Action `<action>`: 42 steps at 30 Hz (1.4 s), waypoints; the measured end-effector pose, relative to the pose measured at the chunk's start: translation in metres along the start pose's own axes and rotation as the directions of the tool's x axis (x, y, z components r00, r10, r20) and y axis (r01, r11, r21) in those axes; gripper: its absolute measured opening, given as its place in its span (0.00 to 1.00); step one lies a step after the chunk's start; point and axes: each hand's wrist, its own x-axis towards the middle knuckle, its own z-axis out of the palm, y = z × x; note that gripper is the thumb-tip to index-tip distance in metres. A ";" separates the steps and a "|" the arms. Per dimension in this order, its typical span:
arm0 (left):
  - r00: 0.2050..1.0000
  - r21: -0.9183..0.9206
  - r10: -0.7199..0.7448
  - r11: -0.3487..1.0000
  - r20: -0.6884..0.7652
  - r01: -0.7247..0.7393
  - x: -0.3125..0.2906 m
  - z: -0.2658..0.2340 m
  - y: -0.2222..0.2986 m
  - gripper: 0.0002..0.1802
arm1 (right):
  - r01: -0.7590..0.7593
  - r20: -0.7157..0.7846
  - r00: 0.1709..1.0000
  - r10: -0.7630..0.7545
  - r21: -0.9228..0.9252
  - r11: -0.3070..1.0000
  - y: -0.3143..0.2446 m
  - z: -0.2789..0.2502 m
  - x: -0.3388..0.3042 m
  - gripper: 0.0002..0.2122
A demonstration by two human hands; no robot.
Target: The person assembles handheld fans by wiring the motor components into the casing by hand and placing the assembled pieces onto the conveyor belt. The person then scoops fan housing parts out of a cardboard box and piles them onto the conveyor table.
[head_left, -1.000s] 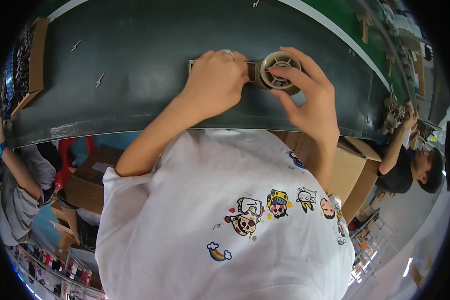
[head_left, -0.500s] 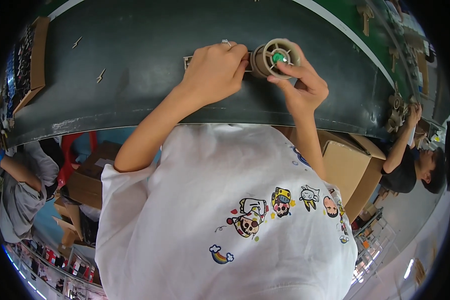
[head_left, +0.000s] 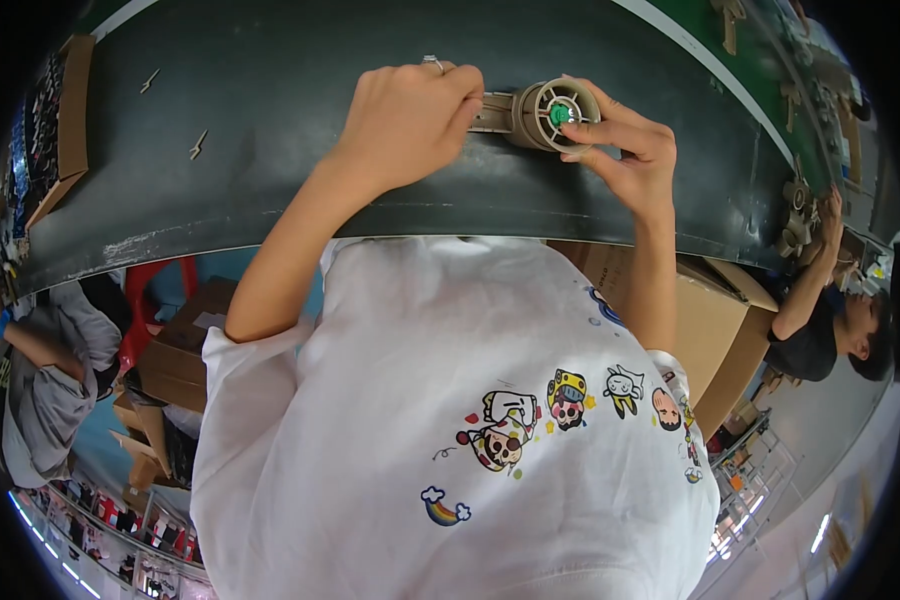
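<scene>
My right hand [head_left: 630, 150] grips the round end of a beige plastic housing [head_left: 522, 118], thumb and fingers around its rim. That end is a spoked ring with a green centre, and a straight slotted handle extends from it to the left. Over this handle my left hand [head_left: 410, 120], wearing a ring, is closed with fingers curled and pressed together. The hand covers the handle's far part, and whether a small piece is also pinched there is hidden. Two small beige zigzag pieces [head_left: 199, 145] lie apart on the dark belt [head_left: 270, 60], left of my hands.
An open cardboard box [head_left: 73, 120] of dark small parts stands on the left. Similar beige housings [head_left: 796, 215] lie at the right edge. Co-workers sit on both sides, the right one [head_left: 820, 330] reaching to the belt. Cartons [head_left: 715, 320] stand below the belt.
My left hand has shifted left and slightly up along the handle, uncovering its part near the ring. My right hand has moved slightly right, and the spoked end is turned a little.
</scene>
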 end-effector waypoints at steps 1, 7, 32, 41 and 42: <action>1.000 0.005 -0.009 1.000 0.011 0.009 0.000 -0.003 -0.001 0.02 | -0.015 0.060 0.998 0.016 -0.011 1.000 0.002 -0.001 0.000 0.15; 0.999 0.006 0.045 0.999 0.003 -0.045 -0.006 -0.002 -0.004 0.01 | 0.032 -0.009 0.999 -0.031 0.087 0.996 -0.003 0.002 0.004 0.14; 0.994 -0.063 0.104 0.992 -0.045 -0.107 -0.012 -0.004 -0.013 0.02 | 0.078 -0.021 0.997 -0.078 0.000 0.997 0.007 0.013 -0.001 0.11; 0.914 0.212 0.313 0.941 -0.257 -0.263 -0.020 -0.003 0.009 0.05 | 0.087 -0.419 0.908 -0.023 0.136 0.987 -0.018 0.049 -0.015 0.31; 0.914 0.208 0.315 0.941 -0.257 -0.266 -0.023 -0.003 0.013 0.05 | 0.084 -0.420 0.907 -0.021 0.131 0.988 -0.017 0.049 -0.018 0.31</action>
